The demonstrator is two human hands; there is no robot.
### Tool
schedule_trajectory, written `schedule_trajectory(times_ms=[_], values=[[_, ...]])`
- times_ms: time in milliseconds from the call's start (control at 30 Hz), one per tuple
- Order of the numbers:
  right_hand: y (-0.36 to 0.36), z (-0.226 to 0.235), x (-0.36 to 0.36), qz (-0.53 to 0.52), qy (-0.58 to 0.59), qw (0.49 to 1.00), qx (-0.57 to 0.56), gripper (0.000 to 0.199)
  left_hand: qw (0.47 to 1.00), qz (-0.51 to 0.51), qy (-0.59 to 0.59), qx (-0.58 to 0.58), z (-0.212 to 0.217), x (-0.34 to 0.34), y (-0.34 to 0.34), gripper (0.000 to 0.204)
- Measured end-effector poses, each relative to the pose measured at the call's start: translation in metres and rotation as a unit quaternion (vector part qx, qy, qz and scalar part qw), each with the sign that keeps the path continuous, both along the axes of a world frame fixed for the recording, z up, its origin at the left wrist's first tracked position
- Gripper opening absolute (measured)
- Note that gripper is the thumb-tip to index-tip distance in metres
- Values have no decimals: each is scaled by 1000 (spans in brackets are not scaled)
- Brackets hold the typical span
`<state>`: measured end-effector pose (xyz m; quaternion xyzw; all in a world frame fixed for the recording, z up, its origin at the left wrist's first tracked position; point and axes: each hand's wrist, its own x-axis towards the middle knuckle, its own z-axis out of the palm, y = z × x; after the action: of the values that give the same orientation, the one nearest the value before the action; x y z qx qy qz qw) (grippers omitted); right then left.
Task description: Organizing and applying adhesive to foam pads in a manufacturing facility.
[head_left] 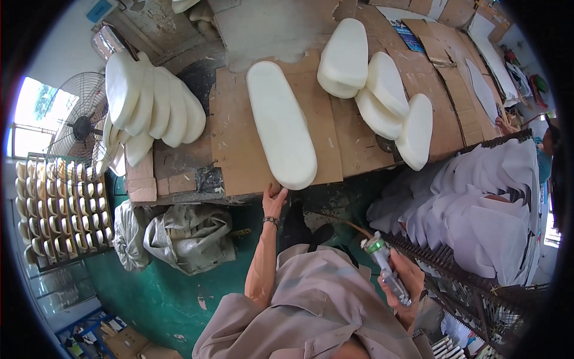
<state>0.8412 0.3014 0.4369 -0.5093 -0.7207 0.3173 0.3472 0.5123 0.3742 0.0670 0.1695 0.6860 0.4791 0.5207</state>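
Note:
A long cream foam pad (281,125) with rounded ends lies on the cardboard-covered table in front of me. My left hand (274,200) is at its near end, with fingers curled and closed at the pad's edge; part of the grip is hidden there. Down at my right side, my right hand (406,281) is wrapped round a metal spray gun (381,256) with a green part near its head. A thin orange-brown hose (353,226) shows close to the gun. The gun is held away from the pad, below table height.
Overlapping cream pads (161,107) are stacked at the table's left, several more (344,57) at its right. A fan (81,127) and a rack of curved pieces (63,206) stand left. Right is a rack of pale sheets (472,197), with another person's hand (505,125) beyond.

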Motion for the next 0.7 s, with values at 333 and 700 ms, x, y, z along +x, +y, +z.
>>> schedule_trajectory(times_ms=[333,700], values=[[-36,-8,31,-12,16,999,-48,51,997,16,-41,-63,-36,-7,-92,80],[-66,-18,59,28,33,999,-17,52,977,48,-29,-208,-71,-3,-204,78]])
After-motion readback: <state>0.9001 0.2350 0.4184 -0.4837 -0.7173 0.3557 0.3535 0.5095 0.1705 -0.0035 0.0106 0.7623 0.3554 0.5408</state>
